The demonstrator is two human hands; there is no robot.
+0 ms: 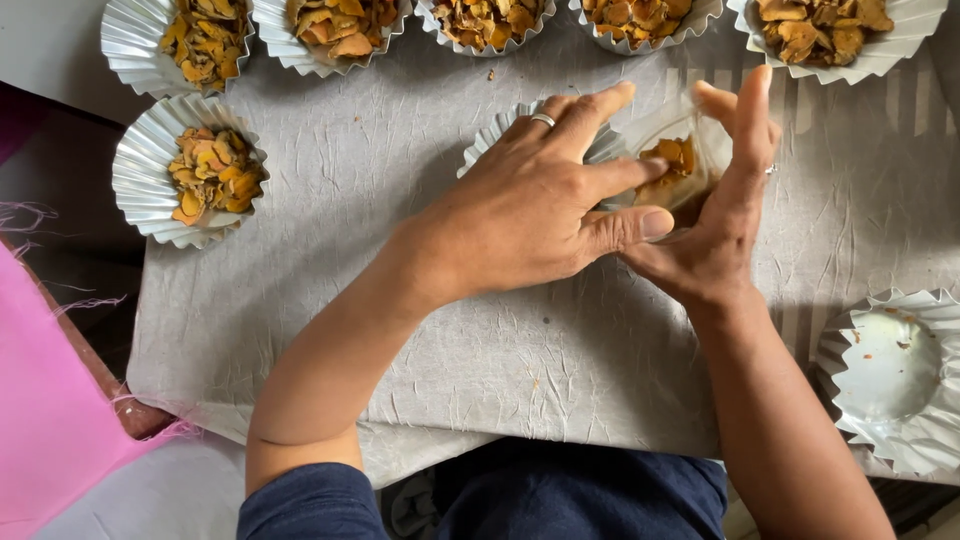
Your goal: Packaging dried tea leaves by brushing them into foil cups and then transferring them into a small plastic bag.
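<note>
My left hand (pixel 530 200), with a ring on one finger, reaches across over a fluted silver foil cup (pixel 490 135) and pinches the edge of a small clear plastic bag (pixel 715 150). My right hand (pixel 720 215) cups that bag from the right, fingers upright around it. Orange-yellow dried slices (pixel 675 158) lie inside the bag. Most of the foil cup is hidden under my left hand.
A crumpled grey cloth (pixel 400 300) covers the table. Several foil cups of dried slices line the far edge, e.g. (pixel 345 30), and one sits at left (pixel 190 170). An empty foil cup (pixel 890 375) stands at right. Pink fabric (pixel 50 390) lies at lower left.
</note>
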